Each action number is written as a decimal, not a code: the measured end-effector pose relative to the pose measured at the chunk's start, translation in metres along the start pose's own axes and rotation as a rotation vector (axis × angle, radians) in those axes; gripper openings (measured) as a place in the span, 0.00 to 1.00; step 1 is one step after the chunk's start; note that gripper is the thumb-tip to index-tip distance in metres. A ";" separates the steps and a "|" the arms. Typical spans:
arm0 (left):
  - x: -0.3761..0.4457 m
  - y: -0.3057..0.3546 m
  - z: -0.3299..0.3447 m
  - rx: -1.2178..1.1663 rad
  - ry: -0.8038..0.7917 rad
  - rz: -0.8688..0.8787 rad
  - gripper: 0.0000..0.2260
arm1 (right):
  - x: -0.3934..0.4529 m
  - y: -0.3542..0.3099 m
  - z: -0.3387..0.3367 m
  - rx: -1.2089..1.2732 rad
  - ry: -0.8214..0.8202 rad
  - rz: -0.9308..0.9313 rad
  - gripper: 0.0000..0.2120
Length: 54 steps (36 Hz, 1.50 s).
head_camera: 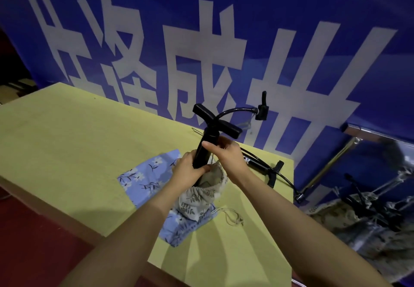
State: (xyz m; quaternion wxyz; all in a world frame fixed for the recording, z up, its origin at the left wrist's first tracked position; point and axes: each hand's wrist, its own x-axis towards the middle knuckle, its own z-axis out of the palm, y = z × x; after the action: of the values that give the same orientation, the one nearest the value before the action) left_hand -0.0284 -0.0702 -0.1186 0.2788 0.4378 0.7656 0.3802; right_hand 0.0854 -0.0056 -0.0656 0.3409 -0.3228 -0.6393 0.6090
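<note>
Left hand (pixel 190 168) clamped low on upright black pump (pixel 205 139), at mouth of beige drawstring bag (pixel 199 194); right hand (pixel 226 154) grips barrel just above; pump's lower end sits inside bag; bag stands on blue floral cloth (pixel 143 179) mid-table (pixel 67 129); second pump (pixel 257 164) lies far right.

I am watching a yellow-green desk (pixel 67 129) standing before a blue banner (pixel 291 17) bearing large white characters. A blue floral cloth (pixel 143 177) is lying flat near the desk's middle. A black pump (pixel 259 165) is lying on its side by the far right edge. Beyond that edge more pumps (pixel 369 201) are lying heaped on a mottled grey cloth (pixel 336 219). Red floor (pixel 33 242) is showing at the left.
</note>
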 end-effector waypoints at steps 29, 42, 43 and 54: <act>-0.015 -0.005 -0.043 0.660 0.027 0.210 0.07 | 0.003 -0.037 -0.005 -0.049 0.157 -0.220 0.04; -0.002 0.096 -0.088 0.197 0.342 0.595 0.03 | 0.010 -0.064 -0.007 -0.136 0.182 -0.237 0.09; -0.002 0.103 -0.091 0.162 0.358 0.597 0.03 | 0.011 -0.065 -0.007 -0.154 0.178 -0.229 0.08; 0.000 0.127 -0.085 0.175 0.216 0.440 0.31 | 0.008 -0.079 -0.011 -0.104 0.041 -0.208 0.10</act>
State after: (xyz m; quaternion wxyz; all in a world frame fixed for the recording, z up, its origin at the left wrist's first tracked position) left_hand -0.0349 -0.0574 0.0332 0.0671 0.5733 0.7071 0.4084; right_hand 0.0904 0.0036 0.0140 0.3981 -0.2842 -0.6929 0.5298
